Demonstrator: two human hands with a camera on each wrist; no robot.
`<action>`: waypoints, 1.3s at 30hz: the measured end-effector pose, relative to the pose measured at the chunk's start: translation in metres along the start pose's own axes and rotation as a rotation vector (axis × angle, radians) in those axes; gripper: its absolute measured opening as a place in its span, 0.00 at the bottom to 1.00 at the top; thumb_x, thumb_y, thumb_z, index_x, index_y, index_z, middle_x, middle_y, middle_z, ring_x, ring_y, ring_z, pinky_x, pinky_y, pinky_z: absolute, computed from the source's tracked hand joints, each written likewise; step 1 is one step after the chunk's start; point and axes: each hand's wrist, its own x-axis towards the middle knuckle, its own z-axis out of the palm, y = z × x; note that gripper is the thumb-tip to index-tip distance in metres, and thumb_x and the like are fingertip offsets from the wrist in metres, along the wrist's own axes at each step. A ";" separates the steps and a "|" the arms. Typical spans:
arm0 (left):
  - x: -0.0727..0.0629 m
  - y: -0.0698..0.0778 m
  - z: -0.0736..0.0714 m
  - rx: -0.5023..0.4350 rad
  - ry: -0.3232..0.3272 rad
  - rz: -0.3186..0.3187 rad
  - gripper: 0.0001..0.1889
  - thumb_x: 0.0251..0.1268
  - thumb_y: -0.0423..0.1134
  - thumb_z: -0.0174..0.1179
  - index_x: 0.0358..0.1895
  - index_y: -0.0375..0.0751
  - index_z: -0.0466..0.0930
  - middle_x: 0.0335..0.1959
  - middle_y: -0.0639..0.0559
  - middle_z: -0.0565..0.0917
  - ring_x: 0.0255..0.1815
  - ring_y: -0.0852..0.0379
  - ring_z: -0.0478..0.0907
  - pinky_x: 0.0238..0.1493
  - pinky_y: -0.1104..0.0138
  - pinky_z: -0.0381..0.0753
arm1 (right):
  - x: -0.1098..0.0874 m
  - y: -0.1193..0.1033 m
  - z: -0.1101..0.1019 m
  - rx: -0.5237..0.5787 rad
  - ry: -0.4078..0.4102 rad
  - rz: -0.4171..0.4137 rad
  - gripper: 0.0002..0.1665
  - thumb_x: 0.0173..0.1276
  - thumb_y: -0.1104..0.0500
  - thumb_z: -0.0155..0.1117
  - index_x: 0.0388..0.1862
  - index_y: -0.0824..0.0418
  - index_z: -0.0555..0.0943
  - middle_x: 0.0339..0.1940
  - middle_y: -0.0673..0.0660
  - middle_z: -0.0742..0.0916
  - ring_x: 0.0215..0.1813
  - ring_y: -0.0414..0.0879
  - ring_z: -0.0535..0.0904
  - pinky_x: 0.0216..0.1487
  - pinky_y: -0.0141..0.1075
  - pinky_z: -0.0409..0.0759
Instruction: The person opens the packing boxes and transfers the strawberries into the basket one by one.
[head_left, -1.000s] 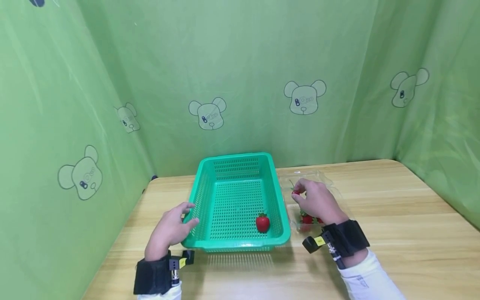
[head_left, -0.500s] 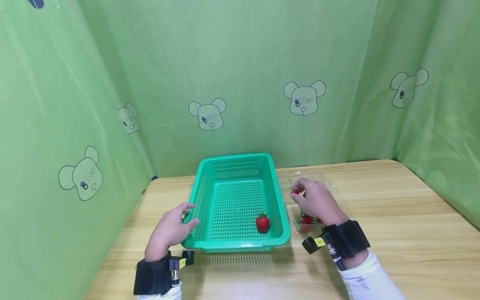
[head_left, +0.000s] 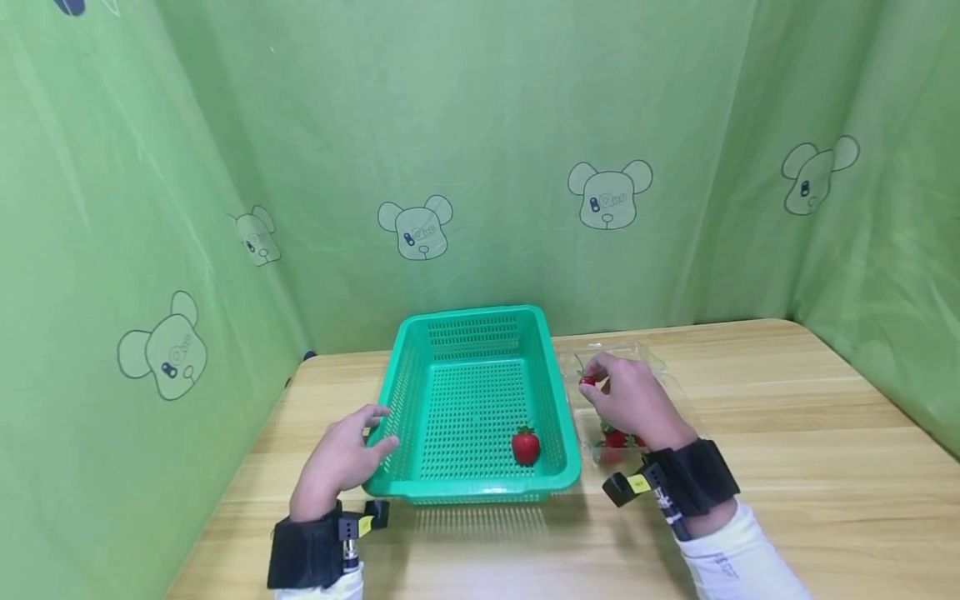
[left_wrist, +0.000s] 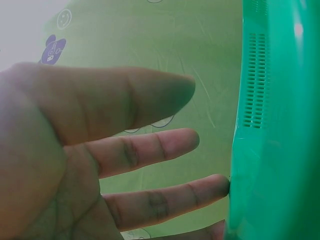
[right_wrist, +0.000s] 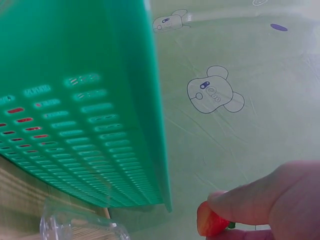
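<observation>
A red strawberry point(head_left: 587, 381) with a thin green stem is pinched between the thumb and fingers of my right hand point(head_left: 626, 396), over a clear plastic box point(head_left: 581, 414). Several more strawberries point(head_left: 615, 438) lie in that box, partly hidden under the hand and wrist. The right wrist view shows the held strawberry point(right_wrist: 210, 220) at the thumb tip, beside the basket's side. My left hand point(head_left: 347, 450) is at the left rim of the green basket point(head_left: 487, 488), its fingers fairly straight; a fingertip point(left_wrist: 220, 185) meets the basket's edge. One strawberry point(head_left: 526, 446) sits inside, near the front right corner.
The basket and the box stand side by side on a wooden table point(head_left: 787, 467). Behind and to both sides hangs a green curtain point(head_left: 510, 108) printed with bear heads. Black straps point(head_left: 693, 475) with small cameras circle both wrists.
The right hand has shifted slightly left with its strawberry, which shows a little farther toward the basket. The left hand, the basket and the strawberry in it have stayed put.
</observation>
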 end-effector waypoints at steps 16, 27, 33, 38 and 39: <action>0.000 0.000 0.001 0.009 0.002 0.005 0.25 0.68 0.40 0.59 0.66 0.39 0.70 0.62 0.36 0.75 0.58 0.36 0.74 0.55 0.42 0.73 | -0.001 -0.006 -0.001 0.013 0.012 -0.021 0.05 0.63 0.65 0.67 0.37 0.64 0.80 0.36 0.60 0.87 0.33 0.49 0.80 0.33 0.43 0.82; 0.000 0.000 0.001 0.003 -0.001 0.011 0.25 0.68 0.40 0.59 0.66 0.39 0.69 0.62 0.36 0.75 0.58 0.35 0.74 0.56 0.42 0.72 | -0.004 -0.013 0.001 0.030 0.014 -0.025 0.05 0.62 0.65 0.67 0.36 0.63 0.80 0.34 0.57 0.86 0.34 0.49 0.79 0.33 0.42 0.81; 0.000 0.000 0.001 0.002 0.004 0.017 0.25 0.68 0.39 0.59 0.66 0.38 0.70 0.62 0.35 0.75 0.59 0.35 0.73 0.56 0.42 0.73 | -0.003 -0.017 0.000 0.025 0.010 -0.018 0.05 0.63 0.64 0.67 0.37 0.62 0.80 0.34 0.57 0.86 0.35 0.50 0.79 0.34 0.43 0.82; 0.001 0.000 0.001 0.005 0.003 0.013 0.25 0.68 0.40 0.59 0.66 0.38 0.70 0.62 0.36 0.75 0.59 0.34 0.73 0.56 0.42 0.72 | -0.004 -0.021 0.000 0.034 0.003 -0.017 0.05 0.63 0.64 0.68 0.36 0.62 0.80 0.33 0.56 0.85 0.34 0.50 0.79 0.34 0.42 0.82; 0.001 0.000 0.001 0.004 0.002 0.012 0.25 0.68 0.40 0.59 0.66 0.38 0.70 0.62 0.36 0.75 0.59 0.34 0.73 0.56 0.42 0.72 | -0.004 -0.022 0.000 0.035 -0.001 -0.014 0.05 0.63 0.64 0.68 0.36 0.62 0.80 0.33 0.55 0.85 0.35 0.50 0.79 0.35 0.42 0.82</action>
